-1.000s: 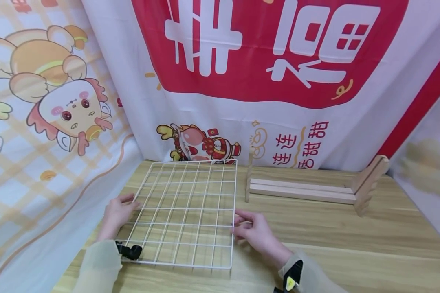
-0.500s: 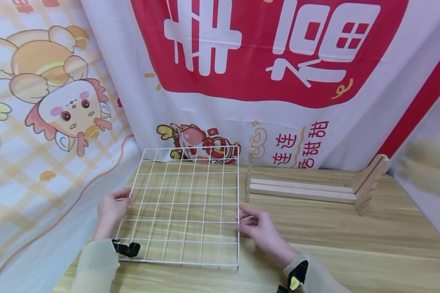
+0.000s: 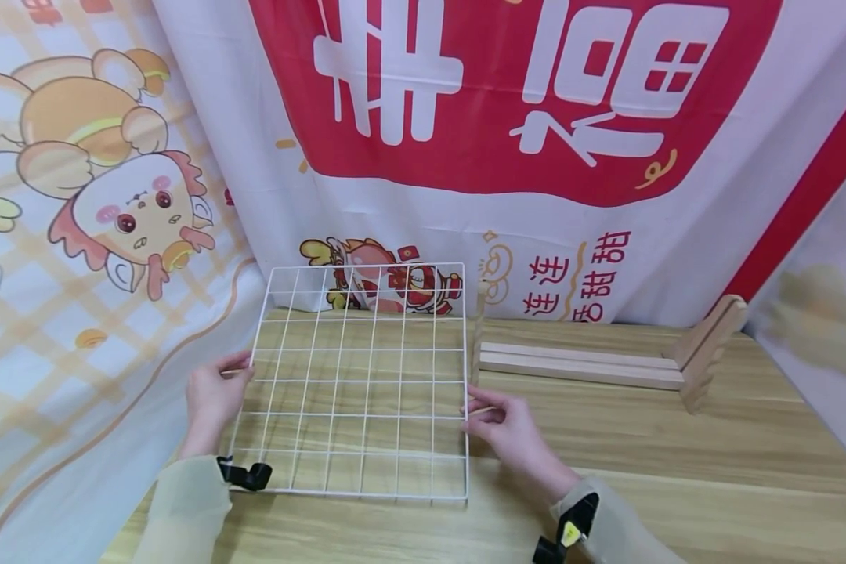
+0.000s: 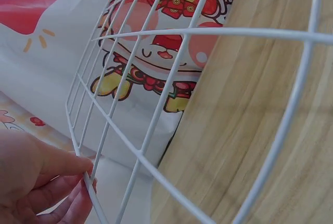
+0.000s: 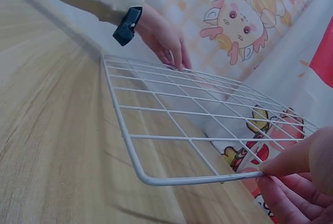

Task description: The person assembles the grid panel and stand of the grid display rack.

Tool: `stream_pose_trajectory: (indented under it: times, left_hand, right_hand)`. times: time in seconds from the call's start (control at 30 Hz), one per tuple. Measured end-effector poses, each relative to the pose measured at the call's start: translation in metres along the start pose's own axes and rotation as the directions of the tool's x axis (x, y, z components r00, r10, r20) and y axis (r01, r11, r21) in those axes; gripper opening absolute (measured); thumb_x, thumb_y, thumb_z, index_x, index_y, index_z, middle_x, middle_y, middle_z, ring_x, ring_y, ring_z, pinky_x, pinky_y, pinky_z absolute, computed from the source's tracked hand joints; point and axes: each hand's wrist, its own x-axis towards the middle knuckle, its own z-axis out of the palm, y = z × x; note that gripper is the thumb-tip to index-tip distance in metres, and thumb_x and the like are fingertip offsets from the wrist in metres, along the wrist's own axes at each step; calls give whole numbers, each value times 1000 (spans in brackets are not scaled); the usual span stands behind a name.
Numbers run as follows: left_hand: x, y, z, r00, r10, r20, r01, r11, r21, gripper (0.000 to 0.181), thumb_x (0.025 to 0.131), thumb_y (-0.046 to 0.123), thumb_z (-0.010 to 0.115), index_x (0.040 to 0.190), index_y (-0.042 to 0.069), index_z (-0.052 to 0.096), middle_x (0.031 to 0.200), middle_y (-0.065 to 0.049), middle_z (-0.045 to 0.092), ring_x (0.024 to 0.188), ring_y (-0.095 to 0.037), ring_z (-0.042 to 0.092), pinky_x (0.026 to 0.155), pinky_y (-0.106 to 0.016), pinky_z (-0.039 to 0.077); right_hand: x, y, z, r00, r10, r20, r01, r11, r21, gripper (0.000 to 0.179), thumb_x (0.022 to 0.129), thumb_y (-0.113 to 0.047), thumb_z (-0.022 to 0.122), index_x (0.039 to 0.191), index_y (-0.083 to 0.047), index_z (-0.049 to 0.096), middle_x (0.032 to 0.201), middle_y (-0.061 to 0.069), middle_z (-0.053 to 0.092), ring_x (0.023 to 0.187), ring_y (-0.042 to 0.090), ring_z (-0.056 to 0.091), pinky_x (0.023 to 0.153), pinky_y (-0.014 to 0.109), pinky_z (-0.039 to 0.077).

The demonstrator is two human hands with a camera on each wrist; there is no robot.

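A white wire grid panel [image 3: 345, 381] is held up between both hands, its far edge raised above the table's back edge in the head view. My left hand [image 3: 216, 399] pinches the panel's left side wire; in the left wrist view the thumb and fingers [image 4: 57, 185] close round that wire. On the opposite side my right hand [image 3: 504, 427] pinches the right side wire between thumb and fingertips. The right wrist view shows the panel's near corner [image 5: 148, 180] over the tabletop, with a shadow beneath.
At the back right of the wooden table [image 3: 606, 454] stands a wooden rack [image 3: 581, 366] with two upright ends joined by slats. A printed cloth [image 3: 395, 204] hangs behind the table, and another printed cloth [image 3: 113, 258] covers the left side.
The panel has come up off the table, its far edge tilting higher, and it has shifted slightly right. Both hands have tightened on its side wires and risen a little with it.
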Motion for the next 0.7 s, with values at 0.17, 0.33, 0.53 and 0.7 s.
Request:
stream_pose_trajectory:
  times: [0.17, 0.33, 0.53, 0.7]
  left_hand:
    - [2, 6, -1, 999, 21, -29, -23, 998, -52, 28, 92, 6, 73, 120, 3, 75, 107, -14, 75, 72, 12, 58, 61, -9, 45]
    - [3, 13, -5, 998, 38, -51, -42, 996, -81, 28, 92, 6, 72, 120, 3, 75, 107, -14, 75, 72, 11, 59, 63, -8, 46]
    - [4, 18, -8, 996, 37, -82, -47, 992, -118, 29, 93, 7, 72, 121, 3, 74, 108, -16, 75, 73, 13, 58, 64, -7, 46]
    - [6, 22, -7, 990, 49, -131, -71, 982, -174, 29, 92, 5, 73, 120, 2, 74, 107, -17, 75, 73, 13, 60, 65, -6, 48]
  right_hand:
    - [3, -5, -4, 999, -8, -40, 8, 1000, -16, 57, 79, 16, 75, 134, 8, 60, 106, 24, 68, 90, 37, 71, 78, 28, 60]
    - [4, -11, -6, 998, -20, -63, 19, 1000, -15, 52, 80, 15, 75, 130, 7, 63, 105, 23, 69, 91, 37, 72, 77, 27, 60]
    - [5, -17, -6, 995, -50, -85, 48, 999, -26, 51, 79, 16, 75, 128, 5, 66, 105, 22, 70, 93, 40, 70, 77, 27, 60]
    - [6, -23, -7, 988, -105, -112, 101, 994, -36, 48, 78, 18, 75, 124, 4, 67, 103, 23, 70, 87, 32, 71, 77, 28, 60]
